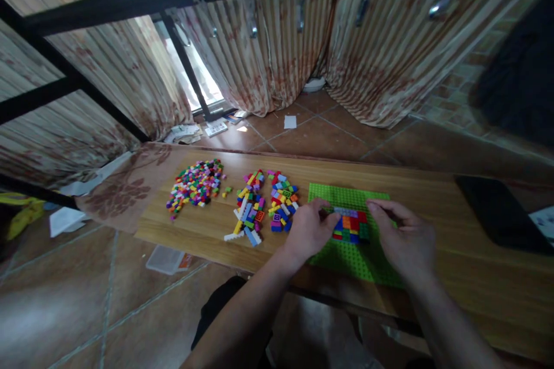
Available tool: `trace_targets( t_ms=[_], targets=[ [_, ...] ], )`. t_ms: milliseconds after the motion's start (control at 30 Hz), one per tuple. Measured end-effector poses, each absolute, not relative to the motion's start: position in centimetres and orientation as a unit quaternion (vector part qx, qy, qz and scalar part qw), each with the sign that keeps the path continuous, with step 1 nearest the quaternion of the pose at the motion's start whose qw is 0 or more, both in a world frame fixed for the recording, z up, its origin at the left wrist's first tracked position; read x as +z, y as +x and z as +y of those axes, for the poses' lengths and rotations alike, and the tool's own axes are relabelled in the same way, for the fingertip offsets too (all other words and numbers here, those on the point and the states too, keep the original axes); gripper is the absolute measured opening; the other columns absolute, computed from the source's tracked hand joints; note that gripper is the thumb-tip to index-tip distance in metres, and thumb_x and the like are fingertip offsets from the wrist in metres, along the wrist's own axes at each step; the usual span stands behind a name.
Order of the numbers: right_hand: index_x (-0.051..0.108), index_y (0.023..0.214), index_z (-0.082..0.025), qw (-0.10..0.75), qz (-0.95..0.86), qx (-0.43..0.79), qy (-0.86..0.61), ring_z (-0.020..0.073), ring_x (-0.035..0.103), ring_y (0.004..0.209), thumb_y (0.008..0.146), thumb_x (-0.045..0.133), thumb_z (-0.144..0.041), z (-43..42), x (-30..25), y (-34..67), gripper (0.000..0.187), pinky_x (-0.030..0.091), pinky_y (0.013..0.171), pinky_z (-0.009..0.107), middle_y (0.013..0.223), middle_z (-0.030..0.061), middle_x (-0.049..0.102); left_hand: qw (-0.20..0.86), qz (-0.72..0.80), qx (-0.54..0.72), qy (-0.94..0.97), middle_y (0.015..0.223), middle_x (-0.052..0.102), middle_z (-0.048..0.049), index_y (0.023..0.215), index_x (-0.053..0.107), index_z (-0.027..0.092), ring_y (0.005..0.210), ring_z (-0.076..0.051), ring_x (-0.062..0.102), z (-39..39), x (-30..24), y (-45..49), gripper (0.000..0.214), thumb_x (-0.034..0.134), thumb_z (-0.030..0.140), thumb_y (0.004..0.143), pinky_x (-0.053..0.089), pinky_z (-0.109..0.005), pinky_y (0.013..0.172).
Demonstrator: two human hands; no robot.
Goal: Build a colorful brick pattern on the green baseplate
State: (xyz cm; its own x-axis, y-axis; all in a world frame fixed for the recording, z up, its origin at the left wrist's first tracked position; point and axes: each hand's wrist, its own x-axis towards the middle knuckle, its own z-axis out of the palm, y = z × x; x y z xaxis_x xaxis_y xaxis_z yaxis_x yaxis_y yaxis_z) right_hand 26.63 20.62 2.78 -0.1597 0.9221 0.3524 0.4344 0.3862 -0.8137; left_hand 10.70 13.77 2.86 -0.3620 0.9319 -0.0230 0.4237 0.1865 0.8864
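A green studded baseplate (359, 268) lies on the wooden bench, carrying a flat patchwork of toy bricks (348, 225) in red, blue, orange, green and light blue. My left hand (309, 230) reaches over the plate's left side, thumb and index finger closed together at the patchwork's upper left corner. Anything between those fingertips is too small to make out. Across from it, my right hand (404, 236) is above the plate's right side, its thumb and forefinger pinched near the upper right corner of the bricks. Whether a brick is in that pinch is hidden.
Left of the plate lie two heaps of larger loose bricks (283, 202) (250, 207). Farther left spreads a pile of small bricks (197, 184). A dark flat device (497, 210) lies on the bench (437, 202) at right. Beneath the left end, a clear plastic lid (164, 259) is on the tiled floor.
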Motion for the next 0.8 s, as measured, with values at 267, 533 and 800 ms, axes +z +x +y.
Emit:
trace_targets(
  t_ms=[267, 533, 800],
  targets=[
    [0.071, 0.094, -0.024, 0.465, -0.785, 0.216, -0.348, 0.0207, 0.066, 0.086, 0.091, 0.059, -0.028, 17.3, 3.3, 23.3, 0.013, 0.051, 0.08, 0.037, 0.091, 0.0049, 0.072, 0.228, 0.623, 0.682, 0.307, 0.074, 0.064, -0.0008, 0.094, 0.065, 0.015, 0.065, -0.011, 0.058, 13.1, 6.0, 4.9, 0.019, 0.057, 0.03, 0.086, 0.045, -0.021, 0.059],
    [0.07, 0.099, -0.022, 0.338, -0.896, 0.213, -0.195, 0.0217, 0.062, 0.088, 0.092, 0.055, -0.018, 12.8, 1.2, 17.8, 0.017, 0.05, 0.079, 0.038, 0.093, 0.006, 0.07, 0.216, 0.549, 0.801, 0.105, 0.062, 0.058, 0.004, 0.088, 0.065, 0.014, 0.051, -0.005, 0.05, 11.1, 7.1, -0.2, 0.023, 0.069, 0.031, 0.073, 0.038, -0.017, 0.05],
    [0.069, 0.104, -0.022, 0.266, -0.915, 0.202, -0.226, 0.0252, 0.057, 0.094, 0.092, 0.055, -0.019, 12.5, -0.1, 15.8, 0.019, 0.049, 0.083, 0.042, 0.096, 0.0087, 0.064, 0.263, 0.507, 0.817, 0.083, 0.064, 0.058, 0.0039, 0.087, 0.065, 0.014, 0.052, -0.004, 0.049, 10.7, 7.5, -0.6, 0.022, 0.071, 0.026, 0.069, 0.038, -0.017, 0.052]
  ],
)
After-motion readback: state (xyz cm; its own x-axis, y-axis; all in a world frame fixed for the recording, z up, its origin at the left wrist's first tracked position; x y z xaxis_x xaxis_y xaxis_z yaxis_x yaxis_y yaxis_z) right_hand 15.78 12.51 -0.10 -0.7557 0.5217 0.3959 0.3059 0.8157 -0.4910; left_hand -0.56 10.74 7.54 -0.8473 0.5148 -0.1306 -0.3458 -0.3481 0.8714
